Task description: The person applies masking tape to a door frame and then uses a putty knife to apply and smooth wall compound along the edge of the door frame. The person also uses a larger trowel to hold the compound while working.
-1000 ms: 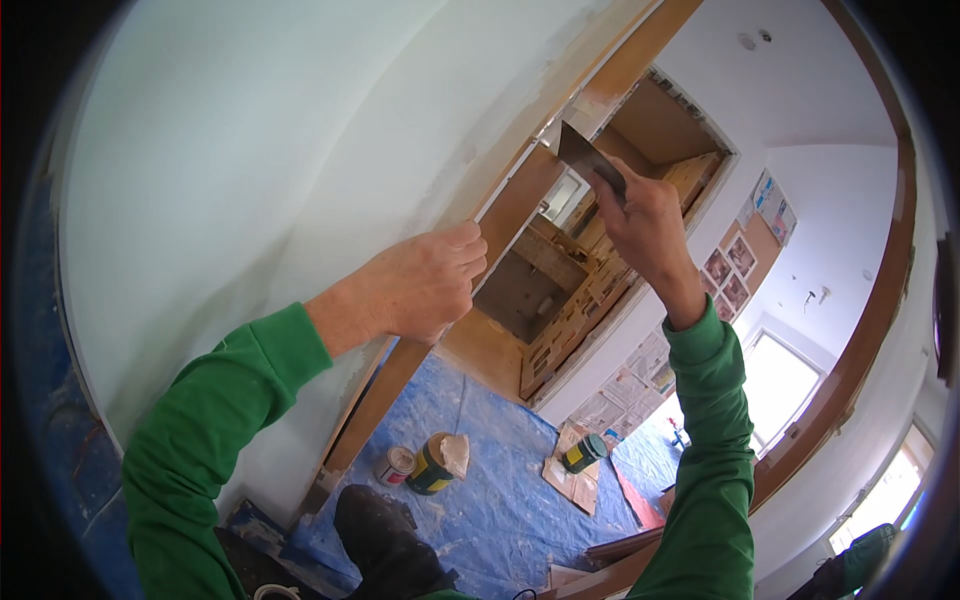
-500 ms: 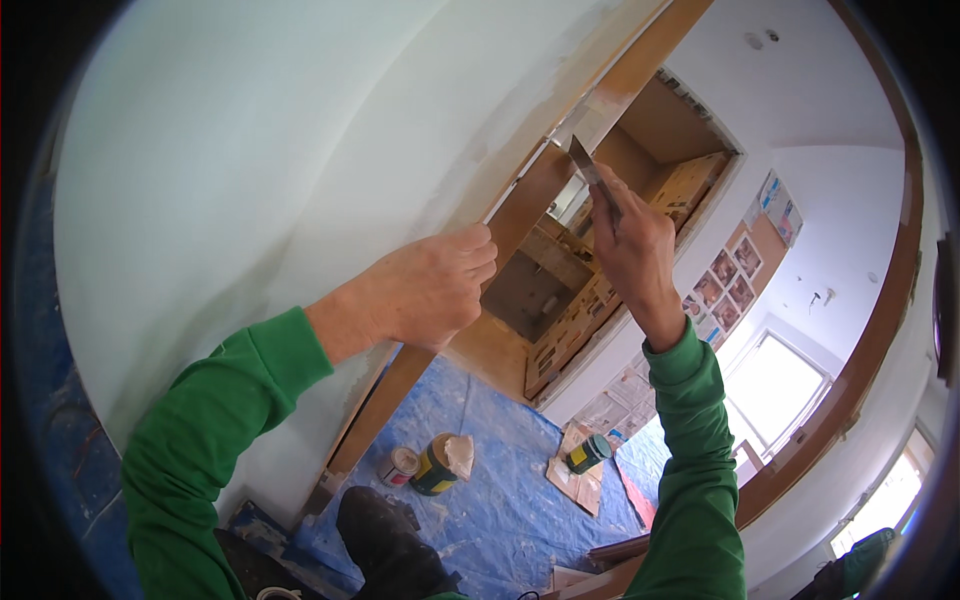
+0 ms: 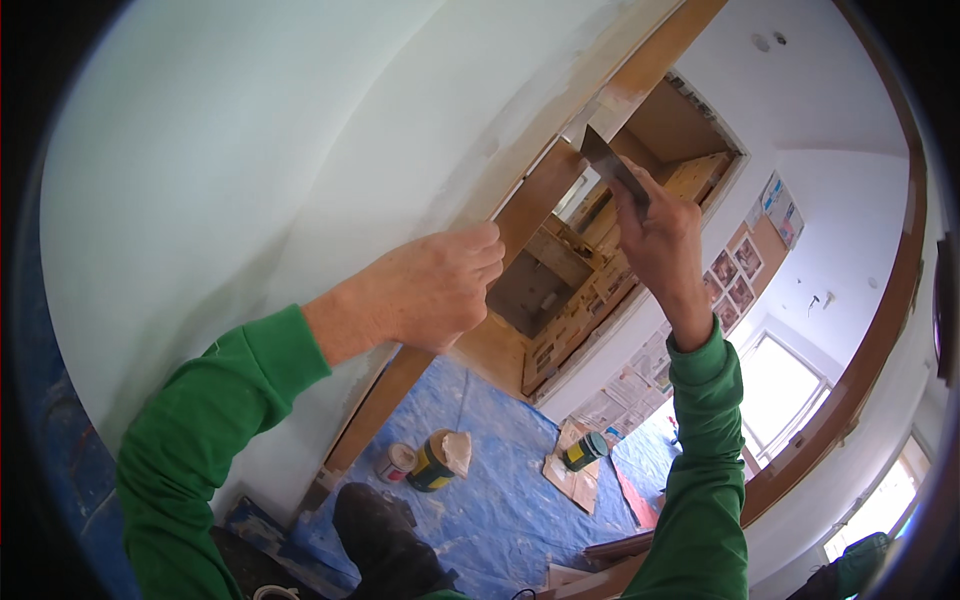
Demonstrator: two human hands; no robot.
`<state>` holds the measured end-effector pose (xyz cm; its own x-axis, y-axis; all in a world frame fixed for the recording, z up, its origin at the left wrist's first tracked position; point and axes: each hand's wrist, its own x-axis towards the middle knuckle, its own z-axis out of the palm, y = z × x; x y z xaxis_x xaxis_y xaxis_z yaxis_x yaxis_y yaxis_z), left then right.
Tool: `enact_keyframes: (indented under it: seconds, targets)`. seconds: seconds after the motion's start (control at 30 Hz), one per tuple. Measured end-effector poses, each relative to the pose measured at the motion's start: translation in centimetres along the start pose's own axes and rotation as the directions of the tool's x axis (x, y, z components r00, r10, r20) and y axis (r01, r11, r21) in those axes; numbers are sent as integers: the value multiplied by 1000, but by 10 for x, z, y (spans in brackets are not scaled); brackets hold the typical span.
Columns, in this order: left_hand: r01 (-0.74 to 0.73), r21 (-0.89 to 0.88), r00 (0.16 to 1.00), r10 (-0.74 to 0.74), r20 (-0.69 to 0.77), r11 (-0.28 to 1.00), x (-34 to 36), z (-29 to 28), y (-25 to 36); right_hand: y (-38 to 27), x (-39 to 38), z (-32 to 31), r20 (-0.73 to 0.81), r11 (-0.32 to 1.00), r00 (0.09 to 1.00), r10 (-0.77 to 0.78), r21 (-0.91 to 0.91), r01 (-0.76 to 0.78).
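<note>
Broadly, a pale, smooth wall (image 3: 250, 180) fills the left and upper part of the view, with patchier marks toward its right edge. Next in size, a blue plastic sheet (image 3: 500, 450), flecked with white, covers the floor below. A brown wooden frame (image 3: 540, 195) runs slantwise along the wall's edge, from lower left to upper right. Beyond it opens a brown, boxlike recess (image 3: 565, 255) with wooden panels inside. At the far right, a bright window (image 3: 785, 395) stands in a white room. Two arms in green sleeves (image 3: 700, 450) reach up from the lower edge. A dark boot (image 3: 375, 525) rests on the sheet.

The left hand (image 3: 440, 290) is curled, its fingers bent in at the edge of the frame; whether they pinch anything cannot be told. The right hand (image 3: 660, 235) is raised in front of the recess, thumb and fingers clamped around a flat metal scraper (image 3: 612, 165). The scraper's blade points up and left, its tip near the frame; whether the two touch is unclear.

On the sheet stands a green-and-yellow tub (image 3: 428, 472) with a pale, smeared top. A second, lidded green tub (image 3: 583, 453) sits farther right, on flattened cardboard (image 3: 572, 488). Smallest is a pale can (image 3: 397, 463), just left of the first tub.
</note>
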<state>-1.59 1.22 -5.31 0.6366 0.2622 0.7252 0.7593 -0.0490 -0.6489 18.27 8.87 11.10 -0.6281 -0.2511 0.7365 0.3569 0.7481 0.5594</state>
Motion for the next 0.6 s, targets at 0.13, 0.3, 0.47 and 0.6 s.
enact_keyframes:
  seconds: [0.13, 0.3, 0.47, 0.6]
  targets:
    - [-3, -1, 1000, 3, 23, 1000, 0, -2, 0, 1, 4, -4, 27, 1000, 999, -19, -5, 19]
    - [-1, -1, 1000, 1, 30, 1000, -1, -1, -1, 4, 8, -5, 30, 997, 999, -10, 72, 8]
    - [5, 8, 999, -5, 52, 1000, -3, -1, 0, 13, 10, -2, 22, 987, 999, -33, 161, 29]
    - [-1, -3, 999, 1, 42, 1000, 0, -2, 1, 18, 11, -9, 83, 983, 996, 36, 175, -51]
